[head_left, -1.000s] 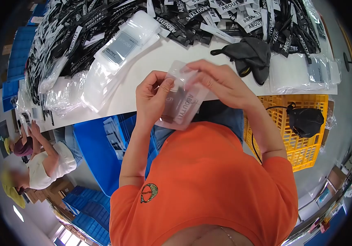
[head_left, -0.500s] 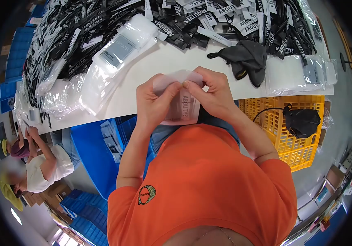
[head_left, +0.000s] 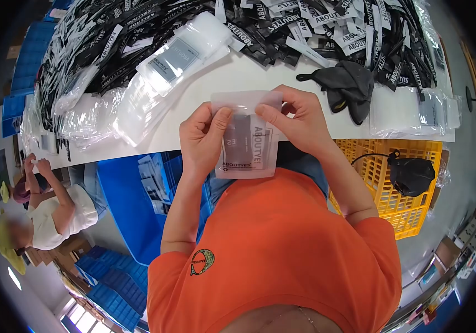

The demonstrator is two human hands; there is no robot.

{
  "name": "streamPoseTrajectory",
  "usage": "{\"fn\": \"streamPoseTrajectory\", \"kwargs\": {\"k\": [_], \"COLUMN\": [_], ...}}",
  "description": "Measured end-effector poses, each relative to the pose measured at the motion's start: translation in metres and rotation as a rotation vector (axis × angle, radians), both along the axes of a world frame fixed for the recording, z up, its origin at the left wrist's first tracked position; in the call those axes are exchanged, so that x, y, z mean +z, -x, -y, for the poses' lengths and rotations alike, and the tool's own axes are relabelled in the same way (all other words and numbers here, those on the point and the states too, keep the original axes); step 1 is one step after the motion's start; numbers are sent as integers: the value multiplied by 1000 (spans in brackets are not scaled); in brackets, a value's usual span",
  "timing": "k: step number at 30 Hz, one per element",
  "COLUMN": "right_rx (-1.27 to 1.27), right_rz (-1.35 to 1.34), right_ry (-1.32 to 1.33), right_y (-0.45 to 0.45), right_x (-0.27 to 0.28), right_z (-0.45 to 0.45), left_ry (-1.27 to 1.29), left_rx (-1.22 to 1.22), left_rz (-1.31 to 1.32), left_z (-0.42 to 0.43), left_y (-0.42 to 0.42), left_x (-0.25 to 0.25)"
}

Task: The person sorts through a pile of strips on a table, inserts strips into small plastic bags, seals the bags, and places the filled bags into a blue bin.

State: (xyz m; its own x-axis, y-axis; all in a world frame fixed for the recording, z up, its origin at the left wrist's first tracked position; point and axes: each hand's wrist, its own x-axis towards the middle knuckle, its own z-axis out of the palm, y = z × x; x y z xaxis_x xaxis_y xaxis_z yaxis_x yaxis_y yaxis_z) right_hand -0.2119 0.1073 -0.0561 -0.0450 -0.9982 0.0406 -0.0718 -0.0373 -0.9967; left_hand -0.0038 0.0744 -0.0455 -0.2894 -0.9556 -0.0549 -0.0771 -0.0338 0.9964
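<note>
A frosted plastic bag (head_left: 247, 152) with printed lettering hangs upright between my two hands, over my lap at the table's near edge. Something dark and flat shows through it. My left hand (head_left: 203, 136) pinches its upper left side, thumb in front. At the upper right side, my right hand (head_left: 299, 119) grips it the same way. Beyond the bag, a stack of clear bags (head_left: 174, 61) lies on the white table (head_left: 249, 75). A dark grey cloth item (head_left: 349, 86) rests to the right of my hands.
Black and white labels (head_left: 315, 22) are heaped along the table's far side. More clear bags (head_left: 404, 114) lie at the right. Below the edge stand a blue bin (head_left: 127, 205) and a yellow crate (head_left: 410, 213) with a black pouch (head_left: 412, 176). Other people (head_left: 57, 216) work at the left.
My hands were closer together at the top of the bag and have moved apart to its two sides. The bag has turned from a slant to upright and is spread flat.
</note>
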Motion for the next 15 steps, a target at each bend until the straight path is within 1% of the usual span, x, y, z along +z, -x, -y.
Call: {"fn": "streamPoseTrajectory", "kwargs": {"k": [1, 4, 7, 9, 10, 13, 15], "right_rx": [3, -19, -17, 8, 21, -30, -90], "right_rz": [-36, 16, 146, 235, 279, 95, -244], "right_ry": [34, 5, -134, -146, -153, -77, 175], "right_y": [0, -3, -4, -5, -5, -11, -11], "right_x": [-2, -4, 2, 2, 1, 1, 2], "right_z": [-1, -6, -5, -4, -4, -7, -5], "left_ry": [11, 55, 95, 80, 143, 310, 385], "left_rx": [9, 40, 51, 27, 14, -11, -13], "left_rz": [4, 28, 55, 54, 119, 281, 344], "left_z": [-1, -4, -4, -5, -4, -3, -3], "left_y": [1, 3, 6, 4, 6, 12, 15], "left_x": [-1, -6, -3, 0, 1, 3, 4]}}
